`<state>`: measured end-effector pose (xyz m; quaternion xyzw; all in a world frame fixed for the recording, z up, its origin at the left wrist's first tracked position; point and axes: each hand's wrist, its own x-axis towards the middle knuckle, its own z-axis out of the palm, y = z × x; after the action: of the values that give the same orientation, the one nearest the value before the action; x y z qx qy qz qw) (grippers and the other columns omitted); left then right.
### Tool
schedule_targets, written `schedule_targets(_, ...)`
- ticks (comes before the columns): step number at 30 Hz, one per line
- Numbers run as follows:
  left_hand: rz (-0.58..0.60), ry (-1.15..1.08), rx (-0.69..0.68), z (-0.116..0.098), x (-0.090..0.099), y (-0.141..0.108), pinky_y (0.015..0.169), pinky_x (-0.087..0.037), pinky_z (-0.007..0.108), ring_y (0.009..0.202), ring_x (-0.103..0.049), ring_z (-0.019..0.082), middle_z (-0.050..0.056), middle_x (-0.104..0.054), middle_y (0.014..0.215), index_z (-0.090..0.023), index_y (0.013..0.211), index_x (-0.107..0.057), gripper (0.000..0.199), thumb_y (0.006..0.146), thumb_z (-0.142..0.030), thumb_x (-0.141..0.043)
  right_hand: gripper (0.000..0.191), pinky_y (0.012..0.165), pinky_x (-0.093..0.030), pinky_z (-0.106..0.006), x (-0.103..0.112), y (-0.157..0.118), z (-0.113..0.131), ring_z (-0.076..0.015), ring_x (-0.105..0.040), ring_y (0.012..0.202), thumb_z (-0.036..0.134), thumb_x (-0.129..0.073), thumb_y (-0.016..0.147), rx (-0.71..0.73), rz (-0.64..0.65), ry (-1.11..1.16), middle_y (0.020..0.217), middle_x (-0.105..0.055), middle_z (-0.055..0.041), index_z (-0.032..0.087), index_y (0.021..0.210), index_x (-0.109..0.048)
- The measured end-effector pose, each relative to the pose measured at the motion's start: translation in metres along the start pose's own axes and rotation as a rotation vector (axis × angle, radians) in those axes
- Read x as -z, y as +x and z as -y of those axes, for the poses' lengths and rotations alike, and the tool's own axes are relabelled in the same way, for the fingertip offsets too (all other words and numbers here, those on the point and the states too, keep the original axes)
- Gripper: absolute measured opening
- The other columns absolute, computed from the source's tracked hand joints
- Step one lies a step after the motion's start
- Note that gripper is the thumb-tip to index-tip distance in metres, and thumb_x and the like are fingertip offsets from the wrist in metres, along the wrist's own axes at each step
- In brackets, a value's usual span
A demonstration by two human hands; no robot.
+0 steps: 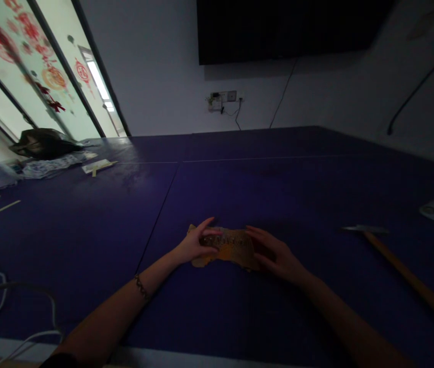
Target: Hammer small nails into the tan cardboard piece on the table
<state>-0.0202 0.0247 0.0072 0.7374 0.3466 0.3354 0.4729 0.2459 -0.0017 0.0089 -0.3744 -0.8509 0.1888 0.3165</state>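
Holding a flat wooden board [227, 248] down on the blue table [240, 174], near its front edge. Left hand [196, 245] clamped on the board's left end, thumb reaching over the far edge, fingers curled across the top. Right hand [276, 255] pressed on the board's right end, fingers spread flat over it, not closed around it. Row of small dark spots along the board's top, too dim to identify. Bracelet [141, 287] on the left wrist, just this side of the board. Hammer [396, 266] lying well right of the board, head toward the far side. White cables [14, 306] well left of the board, at the table's front edge.
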Motion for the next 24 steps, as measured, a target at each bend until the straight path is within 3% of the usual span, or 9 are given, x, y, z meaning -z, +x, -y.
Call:
schedule_targets(4, -0.011, -0.006, 0.011, 0.002, -0.004, -0.002, 0.101, -0.029, 0.043, 0.115, -0.046, 0.022, 0.010, -0.061, 0.108, -0.021, 0.131, -0.027, 0.074, 0.067, -0.015, -0.065, 0.045, 0.094, -0.034, -0.047, 0.002, 0.002, 0.001, -0.0259, -0.036, 0.119, 0.034, -0.049, 0.081, 0.105, 0.113, -0.033, 0.136, -0.036, -0.0055, 0.032, 0.126, -0.041)
schedule_targets(9, -0.005, -0.045, 0.047, 0.006, -0.009, -0.002, 0.093, -0.039, 0.039, 0.104, -0.055, 0.021, 0.011, -0.055, 0.117, -0.021, 0.129, -0.031, 0.066, 0.071, -0.015, -0.060, 0.044, 0.093, -0.032, -0.049, 0.001, 0.005, 0.004, -0.0270, -0.030, 0.121, 0.036, -0.048, 0.082, 0.149, 0.213, -0.134, 0.138, -0.033, -0.0026, 0.035, 0.125, -0.041)
schedule_targets(18, 0.058, -0.059, 0.014, 0.006, -0.007, -0.001, 0.096, -0.036, 0.038, 0.108, -0.052, 0.020, 0.010, -0.051, 0.120, -0.023, 0.130, -0.029, 0.060, 0.076, -0.012, -0.053, 0.055, 0.089, -0.032, -0.052, -0.006, 0.006, 0.004, -0.0316, -0.030, 0.116, 0.048, -0.051, 0.077, 0.131, 0.306, -0.332, 0.134, -0.038, -0.0020, 0.039, 0.128, -0.035)
schedule_targets(24, 0.123, -0.040, -0.017, 0.011, -0.006, 0.001, 0.097, -0.032, 0.039, 0.112, -0.048, 0.019, 0.012, -0.048, 0.122, -0.022, 0.131, -0.025, 0.062, 0.077, -0.011, -0.052, 0.060, 0.090, -0.031, -0.051, -0.008, 0.006, 0.007, -0.0317, -0.031, 0.115, 0.053, -0.048, 0.076, 0.100, 0.299, -0.386, 0.131, -0.043, -0.0034, 0.034, 0.131, -0.032)
